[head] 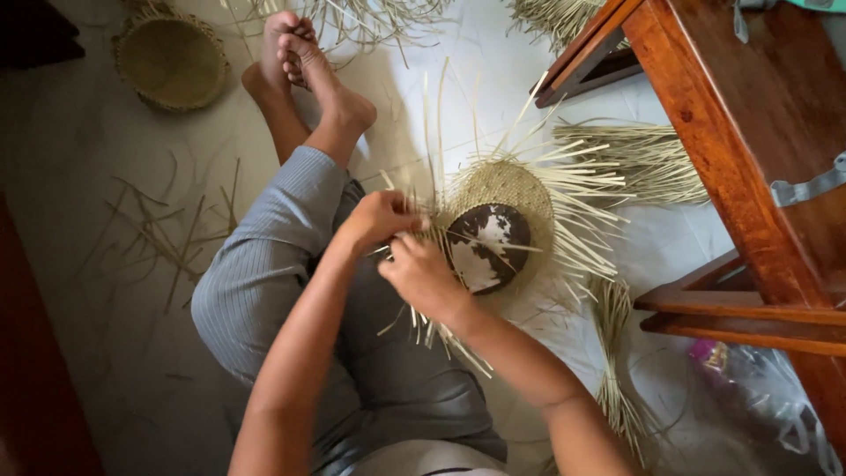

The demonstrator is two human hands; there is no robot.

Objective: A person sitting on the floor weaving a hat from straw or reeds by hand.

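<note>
Seated on the floor, a person is weaving a round straw mat (pixel 504 189) at frame centre, the left hand (pixel 379 218) and right hand (pixel 421 275) both pinching loose straw strips (pixel 582 229) closed, best kept taut and flat.

A pale tiled floor (pixel 79 150) strewn with straw scraps, reddish-brown wooden furniture (pixel 749 150) standing at right in soft daylight.

A finished round woven basket (pixel 171 60) sits on the pale floor (pixel 79 159) at the far left. Loose straw strips (pixel 163 234) lie scattered near it. A reddish wooden table (pixel 749 132) occupies the right side, with a bundle of straw (pixel 639 159) lying just beside its leg. A clear plastic bag (pixel 762 392) rests under the table's lower rail.
</note>
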